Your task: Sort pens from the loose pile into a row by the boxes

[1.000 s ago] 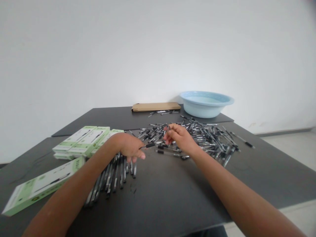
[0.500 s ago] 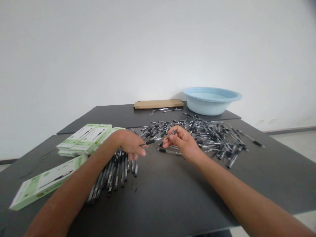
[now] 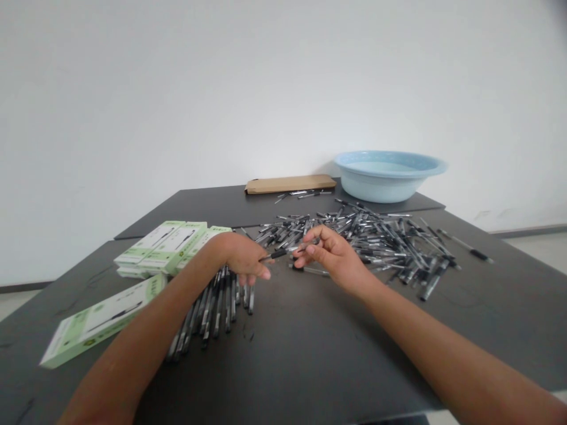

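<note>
A clear pen with a black grip [image 3: 279,254] stretches between my hands above the table. My left hand [image 3: 243,258] is closed at the pen's left end, back of the hand upward, some fingers hidden. With thumb and fingertips, my right hand [image 3: 326,252] pinches the right end. Under my left hand and forearm lie several similar pens in a row [image 3: 208,313], roughly side by side. Just beyond my right hand spreads a loose heap of pens [image 3: 376,236], pointing many ways.
Green-and-white pen boxes [image 3: 170,245] are stacked at the left, and a single box [image 3: 104,316] lies nearer. A light blue basin [image 3: 385,180] stands at the back right. Beside it lies a flat brown cardboard piece [image 3: 290,184], with a few pens in front.
The whole view has shifted slightly, so the table's things appear farther right. My left hand and the pen's black grip are a little closer to my right hand.
</note>
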Demonstrator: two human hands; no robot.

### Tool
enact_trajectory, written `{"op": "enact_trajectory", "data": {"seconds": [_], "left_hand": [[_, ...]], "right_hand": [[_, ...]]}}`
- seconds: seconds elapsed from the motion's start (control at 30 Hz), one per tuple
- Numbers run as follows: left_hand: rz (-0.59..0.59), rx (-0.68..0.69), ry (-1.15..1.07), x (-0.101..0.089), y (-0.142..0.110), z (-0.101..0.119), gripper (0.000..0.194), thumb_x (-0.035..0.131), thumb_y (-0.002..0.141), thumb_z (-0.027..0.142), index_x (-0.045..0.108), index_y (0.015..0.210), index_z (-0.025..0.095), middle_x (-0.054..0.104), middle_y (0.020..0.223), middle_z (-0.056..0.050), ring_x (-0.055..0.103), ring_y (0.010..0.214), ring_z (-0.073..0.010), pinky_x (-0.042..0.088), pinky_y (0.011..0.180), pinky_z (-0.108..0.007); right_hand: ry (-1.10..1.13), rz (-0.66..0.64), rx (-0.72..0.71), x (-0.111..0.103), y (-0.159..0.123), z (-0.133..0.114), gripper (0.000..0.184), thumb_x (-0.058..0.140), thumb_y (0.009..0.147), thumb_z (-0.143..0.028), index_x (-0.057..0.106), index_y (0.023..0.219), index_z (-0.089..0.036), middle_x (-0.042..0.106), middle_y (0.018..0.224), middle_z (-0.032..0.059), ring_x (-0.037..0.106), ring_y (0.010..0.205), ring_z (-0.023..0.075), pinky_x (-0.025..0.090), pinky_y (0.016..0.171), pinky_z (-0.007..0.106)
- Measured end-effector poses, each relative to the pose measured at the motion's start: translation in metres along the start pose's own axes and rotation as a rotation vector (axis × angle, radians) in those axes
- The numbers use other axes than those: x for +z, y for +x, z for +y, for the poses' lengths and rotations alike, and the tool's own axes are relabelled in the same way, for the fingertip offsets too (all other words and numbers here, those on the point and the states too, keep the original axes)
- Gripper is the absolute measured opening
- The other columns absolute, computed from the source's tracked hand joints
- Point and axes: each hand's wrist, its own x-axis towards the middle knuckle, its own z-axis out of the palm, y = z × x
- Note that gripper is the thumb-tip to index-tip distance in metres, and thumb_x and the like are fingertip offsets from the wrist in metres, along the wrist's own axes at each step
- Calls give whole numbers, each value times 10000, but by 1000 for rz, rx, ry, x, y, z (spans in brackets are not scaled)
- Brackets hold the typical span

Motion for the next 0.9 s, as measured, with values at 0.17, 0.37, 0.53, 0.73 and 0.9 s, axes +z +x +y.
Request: {"op": "enact_trajectory", "data": {"seconds": [0.17, 0.37, 0.53, 0.73, 0.9], "left_hand": [[11, -7, 30, 1, -1, 4, 313, 438, 938, 354, 602, 1112, 152, 746, 1007, -99, 703, 828, -183, 519, 682, -235], [7, -42, 26, 1, -1, 9, 314, 451, 942, 350, 621, 1088, 130, 737, 1036, -118, 704, 837, -190, 522, 691, -236], [17, -13, 33, 3, -1, 11, 278, 459, 930, 332, 637, 970, 123, 746, 986, -134, 707, 792, -206, 519, 665, -250], [34, -27, 68, 4, -4, 15, 267, 457, 925, 330, 592, 1052, 137, 747, 990, -130, 704, 790, -188, 507, 646, -231], [62, -7, 85, 5, -4, 13, 253, 468, 911, 354, 608, 1007, 166, 761, 932, -89, 701, 759, -182, 489, 608, -221]], "right_hand": [[-11, -28, 1, 3, -3, -1, 270, 675, 824, -378, 515, 940, -193, 712, 862, 47, 695, 700, 155, 538, 693, 315], [-56, -35, 1, 4, -4, 0, 242, 652, 846, -365, 522, 961, -196, 703, 792, 31, 689, 735, 156, 523, 720, 305], [-114, -57, 1, 7, -4, 5, 232, 630, 858, -362, 515, 974, -198, 679, 789, 19, 672, 709, 149, 504, 697, 292], [-290, -81, -19, 7, -7, 9, 154, 581, 883, -292, 510, 992, -210, 653, 849, 23, 652, 732, 152, 491, 707, 300], [-524, -75, -106, 3, -9, 4, 132, 569, 881, -240, 534, 1006, -221, 639, 805, 11, 626, 744, 164, 469, 705, 294]]}}
